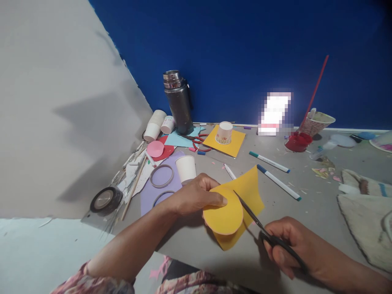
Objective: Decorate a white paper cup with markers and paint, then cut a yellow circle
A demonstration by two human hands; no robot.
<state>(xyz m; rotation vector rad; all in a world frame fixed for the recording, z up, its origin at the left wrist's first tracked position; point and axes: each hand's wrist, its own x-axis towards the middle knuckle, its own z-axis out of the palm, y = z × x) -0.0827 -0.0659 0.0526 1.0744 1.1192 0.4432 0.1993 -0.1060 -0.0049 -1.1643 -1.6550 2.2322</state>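
My left hand (pixel 199 196) pinches a sheet of yellow paper (pixel 249 183), thumb on top. The near part of the sheet is a rounded disc shape (pixel 225 218), with the rest spreading out behind it to the right. In my right hand (pixel 288 245) is a pair of dark scissors (pixel 254 216), its blades lying at the disc's upper right edge. Just beyond my left hand a white paper cup (pixel 185 168) stands by a purple sheet (pixel 145 192). A white marker (pixel 229 171) lies behind the yellow paper.
Two markers (pixel 278 181) lie to the right. Behind stand a steel flask (pixel 178 106) and a small cup (pixel 225 132) on a yellow square (pixel 239 143). A red paint pot (pixel 298 142), a cloth (pixel 358 220), a tape roll (pixel 105 200) and red-handled pliers (pixel 199 141) lie around.
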